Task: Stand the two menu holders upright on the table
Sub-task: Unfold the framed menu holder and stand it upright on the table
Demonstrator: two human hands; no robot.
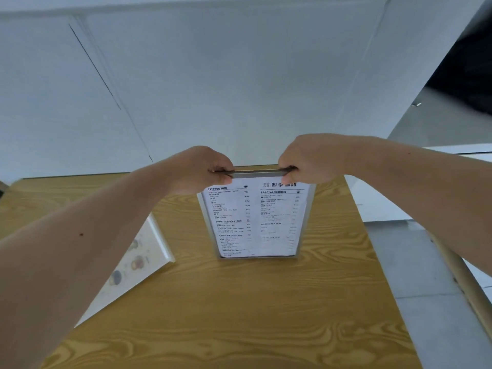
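Two hands grip the top edge of one menu holder (257,219), one at each upper corner. The left hand (202,167) is curled over the left corner with its knuckles up, fingers folded behind the rim and the thumb (226,179) pressed against the front face. The right hand (308,158) mirrors it at the right corner, back of the hand toward the camera, its thumb (288,179) pinching the front just under the rim. Both are clenched on the holder; only a short stretch of dark top edge shows bare between them.

Both forearms are bare and reach forward from the lower corners of the view, the left one long and diagonal across the left side, the right one coming in from the right edge at a shallower angle, so the wrists converge over the holder.

That holder stands upright, its bottom edge touching the wooden table (239,315) near the middle, its printed face turned toward the camera with headings such as COFFEE and SPECIAL legible. Whether it leans slightly cannot be told from this steep angle.

Left of it, partly hidden under the left forearm, the second menu holder (143,257) lies flat or nearly flat on the tabletop, its pale sheet showing small coloured pictures. The two are near each other but apart.

Beyond the table's far edge rises a plain white wall (239,75); grey floor (426,288) shows to the right.
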